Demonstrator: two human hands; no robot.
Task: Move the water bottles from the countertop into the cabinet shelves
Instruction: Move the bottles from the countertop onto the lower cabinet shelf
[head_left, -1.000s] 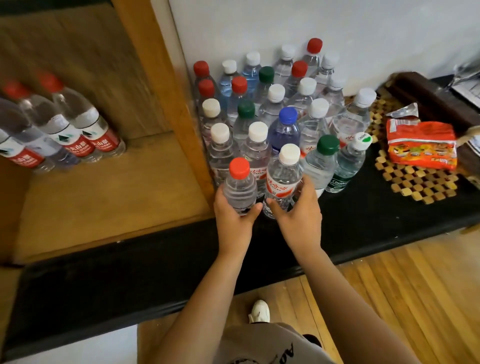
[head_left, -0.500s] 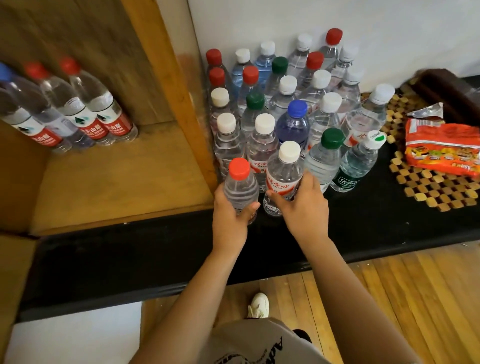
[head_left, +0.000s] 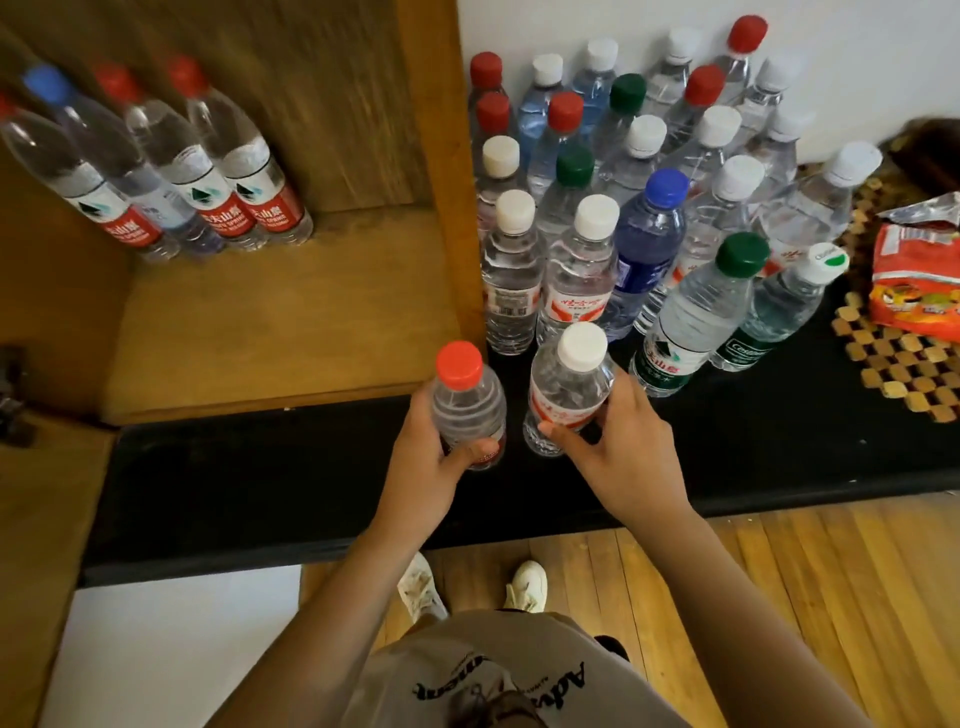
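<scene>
My left hand (head_left: 434, 460) grips a small red-capped bottle (head_left: 466, 402) over the black countertop (head_left: 291, 478), just in front of the cabinet shelf (head_left: 270, 322). My right hand (head_left: 621, 449) grips a white-capped bottle (head_left: 569, 387) with a red label, beside the first one. Behind them, several bottles with white, red, green and blue caps (head_left: 644, 218) stand packed together against the wall. Several bottles (head_left: 171, 161) stand at the back left of the wooden shelf.
A wooden cabinet side panel (head_left: 441, 156) separates the shelf from the bottle cluster. An orange snack packet (head_left: 917, 280) lies on a woven mat (head_left: 893, 358) at the right. Wooden floor and my shoes are below the counter edge.
Both hands have pulled their bottles out of the cluster toward me and slightly left. The view has shifted, showing more of the shelf.
</scene>
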